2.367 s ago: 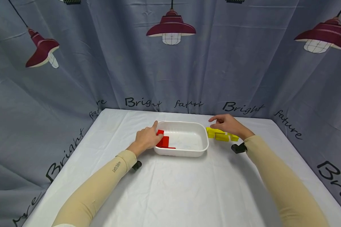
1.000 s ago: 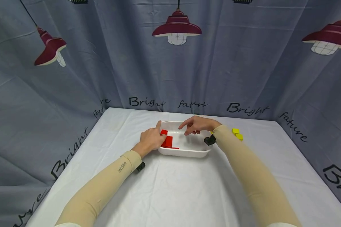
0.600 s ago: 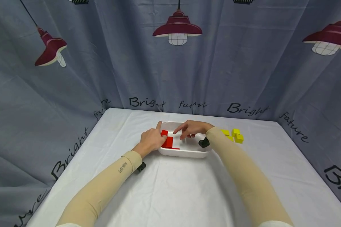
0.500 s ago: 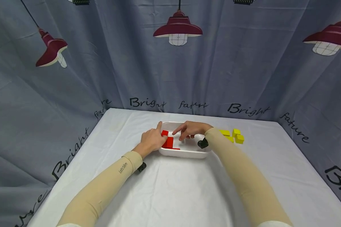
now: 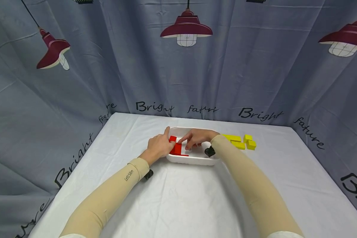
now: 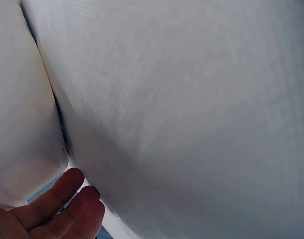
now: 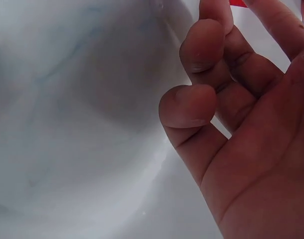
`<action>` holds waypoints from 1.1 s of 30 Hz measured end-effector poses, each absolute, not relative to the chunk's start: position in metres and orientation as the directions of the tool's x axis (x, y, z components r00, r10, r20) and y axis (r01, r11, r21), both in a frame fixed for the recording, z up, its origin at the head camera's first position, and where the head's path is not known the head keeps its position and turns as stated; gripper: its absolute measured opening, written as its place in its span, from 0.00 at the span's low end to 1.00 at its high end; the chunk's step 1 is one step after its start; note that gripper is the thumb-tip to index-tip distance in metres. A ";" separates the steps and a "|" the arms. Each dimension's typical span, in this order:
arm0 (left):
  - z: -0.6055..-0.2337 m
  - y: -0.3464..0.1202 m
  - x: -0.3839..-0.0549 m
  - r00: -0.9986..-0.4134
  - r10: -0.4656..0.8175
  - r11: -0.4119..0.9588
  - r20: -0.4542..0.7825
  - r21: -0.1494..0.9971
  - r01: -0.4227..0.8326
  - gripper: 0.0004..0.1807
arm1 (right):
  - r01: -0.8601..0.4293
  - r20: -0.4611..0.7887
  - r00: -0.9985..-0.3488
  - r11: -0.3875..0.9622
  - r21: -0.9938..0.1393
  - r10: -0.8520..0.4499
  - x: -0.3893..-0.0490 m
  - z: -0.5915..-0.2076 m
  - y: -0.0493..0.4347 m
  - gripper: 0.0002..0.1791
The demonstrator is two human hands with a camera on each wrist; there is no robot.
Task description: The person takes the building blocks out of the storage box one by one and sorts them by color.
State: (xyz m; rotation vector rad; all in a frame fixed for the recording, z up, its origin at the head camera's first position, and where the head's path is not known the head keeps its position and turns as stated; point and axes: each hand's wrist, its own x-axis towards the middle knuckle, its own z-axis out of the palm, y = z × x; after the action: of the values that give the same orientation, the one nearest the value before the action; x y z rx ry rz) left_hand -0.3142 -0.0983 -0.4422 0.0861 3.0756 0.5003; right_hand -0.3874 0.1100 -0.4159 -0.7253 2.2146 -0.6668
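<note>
Sleeve [image 5: 128, 177] (marked "LetsSlim"); left hand [image 5: 158, 147] and right hand [image 5: 196, 138], fingers loose, touch red blocks [image 5: 176, 148].

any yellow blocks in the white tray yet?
No: the yellow blocks all lie on the tablecloth right of the white tray; only red blocks sit inside.

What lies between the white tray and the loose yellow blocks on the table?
In the head view, only the person's right forearm crosses between the white tray and the yellow blocks; the strip of white tablecloth visible there is bare.
</note>
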 end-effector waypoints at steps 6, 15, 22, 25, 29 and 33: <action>-0.442 -0.098 -0.313 -0.998 0.060 0.946 -0.015 0.321 0.052 0.40 | -0.301 -0.473 -0.590 0.722 -0.623 -0.654 -0.388 -0.412 0.113 0.27; -0.442 -0.098 -0.313 -0.998 0.057 0.947 -0.012 0.318 0.050 0.40 | -0.291 -0.442 -0.636 0.727 -0.621 -0.632 -0.387 -0.411 0.124 0.24; -0.443 -0.097 -0.313 -0.998 0.054 0.945 -0.019 0.323 0.045 0.40 | -0.250 -0.397 -0.679 0.704 -0.665 -0.617 -0.390 -0.419 0.121 0.24; -0.443 -0.097 -0.313 -0.998 0.057 0.945 -0.024 0.325 0.046 0.40 | -0.245 -0.394 -0.679 0.697 -0.674 -0.619 -0.391 -0.422 0.119 0.25; -0.442 -0.097 -0.312 -0.998 0.056 0.945 -0.026 0.324 0.044 0.40 | -0.251 -0.396 -0.674 0.697 -0.672 -0.624 -0.392 -0.424 0.117 0.24; -0.442 -0.098 -0.312 -0.998 0.057 0.946 -0.024 0.321 0.047 0.40 | -0.254 -0.409 -0.664 0.704 -0.664 -0.626 -0.393 -0.426 0.115 0.23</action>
State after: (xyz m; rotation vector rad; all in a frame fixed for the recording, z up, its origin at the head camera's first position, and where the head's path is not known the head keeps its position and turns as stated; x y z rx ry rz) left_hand -0.3121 -0.0980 -0.4418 0.0820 3.0665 0.5050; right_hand -0.3931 0.1152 -0.4265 -0.6676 2.2725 -0.7596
